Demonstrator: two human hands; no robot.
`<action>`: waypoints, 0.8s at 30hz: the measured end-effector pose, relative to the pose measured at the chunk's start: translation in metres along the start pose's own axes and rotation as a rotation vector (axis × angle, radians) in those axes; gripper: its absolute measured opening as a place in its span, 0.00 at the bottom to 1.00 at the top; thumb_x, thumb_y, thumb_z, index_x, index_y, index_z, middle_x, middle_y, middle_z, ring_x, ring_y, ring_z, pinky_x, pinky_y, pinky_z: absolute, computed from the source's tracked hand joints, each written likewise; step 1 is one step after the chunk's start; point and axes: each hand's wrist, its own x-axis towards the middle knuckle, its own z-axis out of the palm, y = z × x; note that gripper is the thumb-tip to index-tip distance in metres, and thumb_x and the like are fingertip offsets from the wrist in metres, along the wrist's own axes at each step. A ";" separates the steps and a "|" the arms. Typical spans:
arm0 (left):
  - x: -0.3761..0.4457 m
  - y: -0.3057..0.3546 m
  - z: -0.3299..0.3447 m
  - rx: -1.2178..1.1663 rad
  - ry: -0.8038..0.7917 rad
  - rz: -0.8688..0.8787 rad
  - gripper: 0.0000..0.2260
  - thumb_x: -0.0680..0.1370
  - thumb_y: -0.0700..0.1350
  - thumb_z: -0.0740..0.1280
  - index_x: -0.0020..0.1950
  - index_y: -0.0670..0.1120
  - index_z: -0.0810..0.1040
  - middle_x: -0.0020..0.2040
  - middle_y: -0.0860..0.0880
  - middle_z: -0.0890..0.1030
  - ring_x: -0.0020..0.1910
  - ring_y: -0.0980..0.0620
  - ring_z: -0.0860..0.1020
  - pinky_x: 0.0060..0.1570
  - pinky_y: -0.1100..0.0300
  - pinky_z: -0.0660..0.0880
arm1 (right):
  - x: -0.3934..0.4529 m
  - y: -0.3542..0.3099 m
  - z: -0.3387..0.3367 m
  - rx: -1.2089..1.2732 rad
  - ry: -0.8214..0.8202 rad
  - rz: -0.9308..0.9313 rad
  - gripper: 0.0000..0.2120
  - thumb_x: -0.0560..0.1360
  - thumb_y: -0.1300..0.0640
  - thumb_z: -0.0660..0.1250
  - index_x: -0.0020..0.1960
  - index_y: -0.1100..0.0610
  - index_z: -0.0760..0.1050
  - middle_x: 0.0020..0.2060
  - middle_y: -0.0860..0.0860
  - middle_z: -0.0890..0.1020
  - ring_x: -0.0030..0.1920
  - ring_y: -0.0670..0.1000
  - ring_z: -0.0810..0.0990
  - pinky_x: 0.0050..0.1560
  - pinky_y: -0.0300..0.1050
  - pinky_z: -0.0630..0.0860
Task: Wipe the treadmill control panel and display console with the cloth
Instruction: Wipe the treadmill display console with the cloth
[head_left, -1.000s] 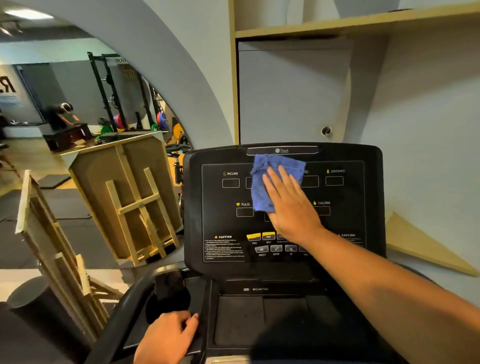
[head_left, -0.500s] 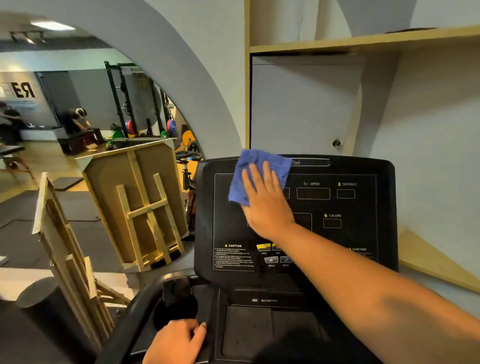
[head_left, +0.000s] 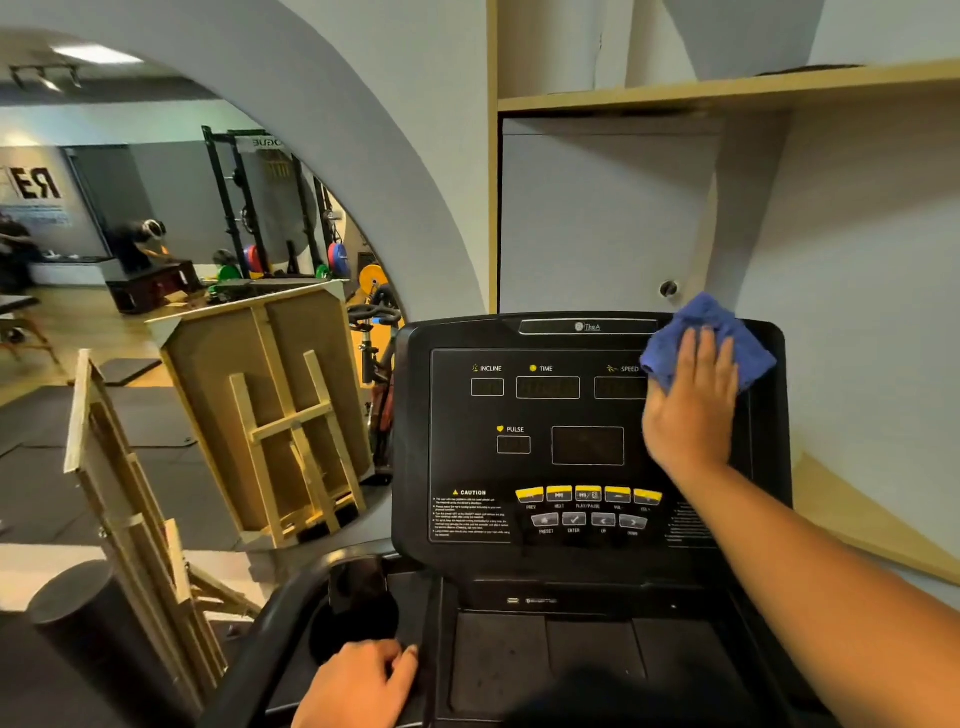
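Blue cloth (head_left: 711, 338) now at console's (head_left: 571, 415) upper-right corner.

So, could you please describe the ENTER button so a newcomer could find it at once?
Start at the black treadmill console. Below its row of yellow buttons runs a row of four grey ones. The ENTER button is second from left, the only one bearing a check mark.

There is one blue cloth (head_left: 709, 340) and one treadmill console (head_left: 587, 447), and two hands: the right hand (head_left: 688, 410) and the left hand (head_left: 358, 686). Left of the right fingers (head_left: 701, 358), the console has five dark display windows. Below those fingers are five yellow buttons (head_left: 588, 494) in one row and four grey buttons (head_left: 588, 520) under them.
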 end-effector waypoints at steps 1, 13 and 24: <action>0.001 0.000 0.000 -0.004 -0.001 0.000 0.19 0.77 0.68 0.60 0.50 0.58 0.83 0.49 0.56 0.85 0.50 0.60 0.81 0.55 0.63 0.76 | 0.000 -0.016 0.004 -0.007 0.007 0.038 0.33 0.84 0.45 0.53 0.81 0.60 0.48 0.80 0.61 0.53 0.80 0.64 0.46 0.78 0.66 0.50; 0.008 -0.004 0.007 0.035 -0.010 -0.023 0.18 0.79 0.67 0.60 0.47 0.58 0.84 0.47 0.57 0.84 0.49 0.61 0.80 0.55 0.62 0.77 | -0.046 -0.051 0.035 -0.246 -0.158 -0.800 0.37 0.77 0.48 0.56 0.81 0.61 0.50 0.81 0.59 0.53 0.81 0.59 0.47 0.79 0.57 0.49; 0.018 -0.007 0.014 0.117 -0.008 -0.026 0.17 0.78 0.67 0.62 0.46 0.60 0.85 0.46 0.61 0.84 0.47 0.64 0.79 0.49 0.66 0.70 | -0.017 0.036 0.003 0.014 0.065 0.215 0.35 0.82 0.40 0.45 0.81 0.62 0.46 0.80 0.62 0.52 0.80 0.62 0.46 0.78 0.65 0.50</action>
